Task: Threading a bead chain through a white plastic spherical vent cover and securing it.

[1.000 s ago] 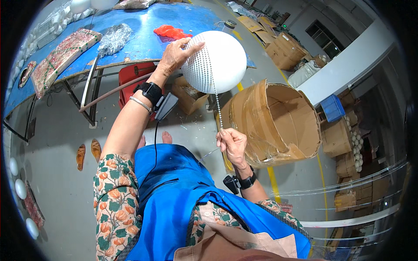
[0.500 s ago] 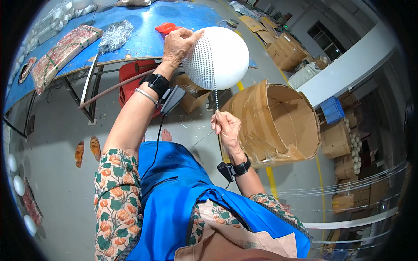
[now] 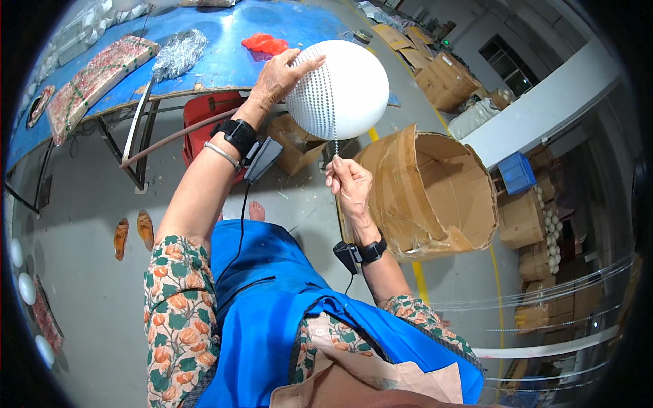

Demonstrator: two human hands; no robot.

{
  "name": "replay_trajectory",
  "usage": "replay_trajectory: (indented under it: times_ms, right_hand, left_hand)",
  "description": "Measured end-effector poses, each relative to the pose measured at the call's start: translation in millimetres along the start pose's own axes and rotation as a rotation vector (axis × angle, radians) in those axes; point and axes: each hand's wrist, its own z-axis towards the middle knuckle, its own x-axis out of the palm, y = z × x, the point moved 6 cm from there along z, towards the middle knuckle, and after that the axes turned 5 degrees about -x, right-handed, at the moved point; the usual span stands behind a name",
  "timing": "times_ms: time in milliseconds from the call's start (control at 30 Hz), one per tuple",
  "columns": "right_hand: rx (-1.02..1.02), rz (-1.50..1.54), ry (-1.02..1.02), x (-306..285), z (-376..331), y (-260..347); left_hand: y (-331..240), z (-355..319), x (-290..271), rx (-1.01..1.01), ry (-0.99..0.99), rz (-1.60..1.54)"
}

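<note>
Grey workshop floor (image 3: 95, 306) spreads below a long blue-topped table (image 3: 306, 24), which bears a crumpled bright-red plastic bag (image 3: 265, 45), a tangled heap of silvery strands (image 3: 180, 54) and a flat, red-and-white wrapped parcel (image 3: 102, 85). To the right stands a large open brown cardboard box with rounded, taped sides (image 3: 388, 190).

Near the table's edge, held up in the air, is a smooth white ball (image 3: 360, 88), its left portion covered with close rows of small silvery beads. The left hand (image 3: 277, 76) grips it at the upper left: one digit stretches over the beaded rows, while the others pass out of sight, so I cannot tell how they are spread. A thin silvery bead strand (image 3: 336, 145) hangs from the ball's underside to the right hand (image 3: 351, 182), whose thumb and forefinger are pinched together on it, the remaining fingers curled in.

Compared with a second ago, the right hand has come up closer to the ball, and the free stretch of strand between them is much shorter. That suggests the strand is now being guided from near the surface, alongside the last beaded row.
</note>
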Motion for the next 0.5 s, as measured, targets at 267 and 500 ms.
replay_trajectory:
  times_ms: [267,500]
  right_hand:
    - [-0.042,-0.011,-0.012,10.4,13.3,8.5]
    - [-0.065,0.002,-0.03,5.1,17.7,5.6]
  left_hand:
    - [-22.0,-8.7,-29.8,-0.205,-0.277,-0.109]
    - [-41.7,-17.7,-19.2,0.092,-0.082,-0.084]
